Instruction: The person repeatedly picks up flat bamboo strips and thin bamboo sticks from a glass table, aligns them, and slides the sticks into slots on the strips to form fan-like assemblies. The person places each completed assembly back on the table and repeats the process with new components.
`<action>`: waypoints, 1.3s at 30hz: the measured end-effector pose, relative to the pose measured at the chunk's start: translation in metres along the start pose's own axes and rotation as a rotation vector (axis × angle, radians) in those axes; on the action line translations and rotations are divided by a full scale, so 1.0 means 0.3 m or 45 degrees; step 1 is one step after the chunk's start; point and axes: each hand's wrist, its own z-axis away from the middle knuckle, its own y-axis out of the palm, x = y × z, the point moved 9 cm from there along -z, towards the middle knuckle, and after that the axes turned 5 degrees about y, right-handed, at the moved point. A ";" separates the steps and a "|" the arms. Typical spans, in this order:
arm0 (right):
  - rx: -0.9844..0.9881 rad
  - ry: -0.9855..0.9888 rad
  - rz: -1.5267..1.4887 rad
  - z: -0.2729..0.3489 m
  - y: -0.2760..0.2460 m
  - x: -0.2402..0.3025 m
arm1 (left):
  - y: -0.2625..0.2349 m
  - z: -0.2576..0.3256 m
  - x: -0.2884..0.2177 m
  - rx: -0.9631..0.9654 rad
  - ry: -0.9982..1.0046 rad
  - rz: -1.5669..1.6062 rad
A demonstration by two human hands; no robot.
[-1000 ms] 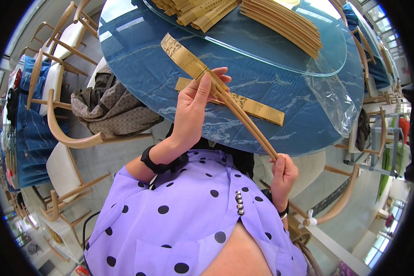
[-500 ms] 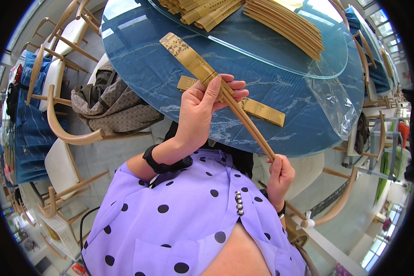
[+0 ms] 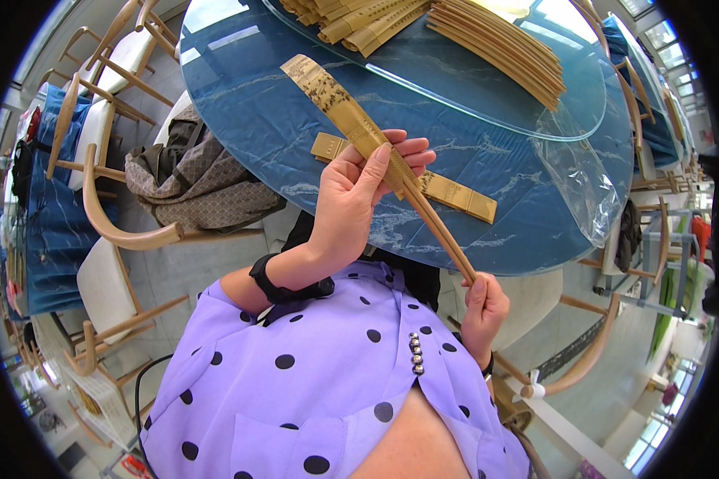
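Observation:
A gold-brown paper chopstick sleeve (image 3: 327, 94) with dark printed patterning slants up and to the left above the table. My left hand (image 3: 359, 172) is closed on its lower part, thumb on top and the other fingers behind. Wooden chopsticks (image 3: 443, 227) run from the sleeve's lower end down to the right. Their far ends are hidden in the sleeve. My right hand (image 3: 485, 310) pinches the chopsticks' near ends between thumb and fingers. Behind my left hand, another gold sleeve (image 3: 471, 201) lies flat on the blue table (image 3: 256, 120), partly covered.
Stacks of sleeves (image 3: 499, 48) lie on a glass turntable (image 3: 423, 88) at the back. A clear plastic bag (image 3: 579, 184) hangs over the table's right edge. A patterned grey-brown bag (image 3: 204, 180) rests on a wooden chair (image 3: 96, 215) at left. Another chair (image 3: 583, 351) stands at right.
The sleeve now covers more of the chopsticks just below my left thumb. My left hand has shifted slightly right; my right hand has barely moved and keeps its pinch.

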 end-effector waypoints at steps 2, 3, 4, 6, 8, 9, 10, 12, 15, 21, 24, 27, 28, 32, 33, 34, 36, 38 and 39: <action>-0.007 0.003 -0.002 -0.001 -0.003 -0.001 | -0.010 0.001 0.001 -0.023 -0.018 0.019; -0.011 0.005 -0.003 -0.001 -0.006 -0.002 | -0.012 -0.002 0.000 -0.034 -0.025 0.048; -0.012 0.017 -0.012 -0.001 -0.010 -0.005 | -0.014 -0.005 -0.002 -0.045 -0.031 0.077; -0.014 0.042 -0.029 0.000 -0.018 -0.012 | -0.014 -0.009 -0.014 -0.048 -0.013 0.060; -0.023 0.029 -0.009 0.000 -0.020 -0.010 | -0.016 -0.009 -0.018 -0.047 0.005 0.033; -0.027 0.022 0.001 0.001 -0.021 -0.009 | -0.016 -0.007 -0.016 -0.045 0.012 0.016; -0.022 0.026 -0.004 0.001 -0.021 -0.011 | -0.015 -0.004 -0.015 -0.044 0.020 -0.002; -0.014 0.036 -0.012 0.003 -0.022 -0.014 | -0.005 0.002 -0.009 -0.046 0.015 -0.014; -0.030 0.008 -0.009 0.000 -0.015 -0.005 | 0.010 0.020 0.006 -0.021 0.007 -0.002; -0.085 -0.013 -0.040 -0.011 -0.036 0.007 | -0.021 0.007 -0.004 0.021 -0.056 -0.034; -0.074 -0.046 -0.005 -0.014 -0.040 0.008 | -0.032 0.006 -0.003 0.023 -0.054 -0.082; -0.092 -0.044 -0.009 -0.016 -0.042 0.005 | -0.021 0.028 0.015 0.022 -0.081 -0.051; -0.089 -0.049 -0.012 -0.017 -0.040 0.005 | -0.021 0.032 0.025 0.023 -0.091 -0.045; -0.088 -0.057 -0.009 -0.016 -0.036 0.001 | -0.003 0.050 0.053 0.062 -0.118 -0.016; -0.089 -0.056 -0.007 -0.015 -0.035 0.000 | -0.002 0.051 0.052 0.057 -0.129 -0.027; -0.085 -0.061 -0.005 -0.014 -0.032 0.000 | 0.000 0.050 0.049 0.052 -0.139 -0.037; -0.084 -0.070 -0.003 -0.013 -0.028 0.003 | -0.004 0.038 0.034 0.021 -0.117 -0.029; -0.088 -0.078 -0.001 -0.013 -0.026 0.007 | -0.028 0.016 0.005 -0.037 -0.050 0.008; -0.091 -0.082 -0.001 -0.014 -0.026 0.009 | -0.036 0.009 -0.006 -0.054 -0.027 -0.010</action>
